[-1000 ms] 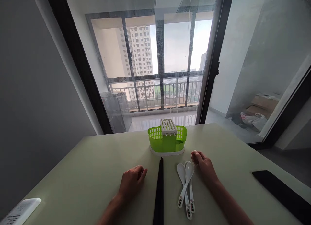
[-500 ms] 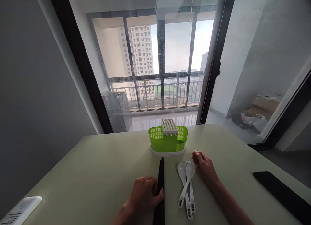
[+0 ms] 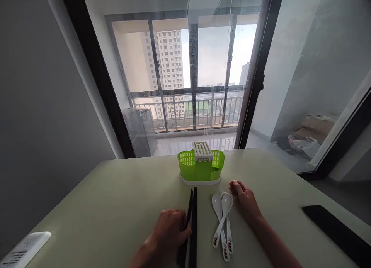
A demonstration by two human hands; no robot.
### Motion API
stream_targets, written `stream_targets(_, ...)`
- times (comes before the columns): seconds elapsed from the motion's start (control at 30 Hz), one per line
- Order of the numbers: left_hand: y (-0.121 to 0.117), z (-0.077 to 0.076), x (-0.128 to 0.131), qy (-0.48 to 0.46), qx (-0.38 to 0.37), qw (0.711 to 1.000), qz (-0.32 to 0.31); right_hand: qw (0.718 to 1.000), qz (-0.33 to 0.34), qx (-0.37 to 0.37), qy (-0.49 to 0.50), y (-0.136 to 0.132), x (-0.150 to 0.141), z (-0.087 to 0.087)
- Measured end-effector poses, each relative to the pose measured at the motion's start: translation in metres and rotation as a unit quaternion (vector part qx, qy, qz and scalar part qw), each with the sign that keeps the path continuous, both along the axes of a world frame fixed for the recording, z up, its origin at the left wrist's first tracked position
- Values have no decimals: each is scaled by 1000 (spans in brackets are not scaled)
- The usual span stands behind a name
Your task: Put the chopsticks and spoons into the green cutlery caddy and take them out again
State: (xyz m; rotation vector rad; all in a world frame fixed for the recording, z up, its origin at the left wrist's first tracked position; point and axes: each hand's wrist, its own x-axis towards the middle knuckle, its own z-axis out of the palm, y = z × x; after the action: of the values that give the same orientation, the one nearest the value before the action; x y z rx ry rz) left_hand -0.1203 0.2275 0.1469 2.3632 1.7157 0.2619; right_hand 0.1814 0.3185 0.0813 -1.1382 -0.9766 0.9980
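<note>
My left hand (image 3: 173, 228) is closed around some black chopsticks (image 3: 189, 212), fingers and thumb pinching them near the table's front edge. Just to their right more black chopsticks (image 3: 195, 221) lie on the table, with a narrow gap between the two groups. My right hand (image 3: 242, 194) rests on the table with its fingers curled in, and nothing shows in it. Beside it, to the left, three white spoons (image 3: 222, 225) lie crossed over one another, bowls pointing away from me and printed handles toward me.
Behind the chopsticks stands a green utensil basket (image 3: 203, 171) with a white slotted top (image 3: 202, 150) and white base. A white object (image 3: 29, 246) lies at the table's left edge, a long black object (image 3: 330, 229) at the right. A glass door rises beyond the pale table (image 3: 136, 190).
My left hand has shifted slightly left with some chopsticks, opening a gap between them and those left lying on the table. My right hand and the spoons have not moved.
</note>
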Motion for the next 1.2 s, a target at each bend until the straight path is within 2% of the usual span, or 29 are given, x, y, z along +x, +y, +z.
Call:
stream_targets(0.3,2,1,-3,52,23,998,-12,1000,1,3,5,1,0,-3)
stream_targets(0.67,7,21,-17,95,15,995,11,1000,0,3,-3,-1,-1,0)
stream_targets(0.93,23,24,-51,196,-5,973,118,1000,-4,3,-21,-2,-1,4)
stream_targets(1.03,25,30,-63,212,-5,965,157,1000,-5,5,-27,-2,0,4)
stream_targets(1.2,22,37,-73,216,4,958,189,999,-9,7,-33,-3,0,2)
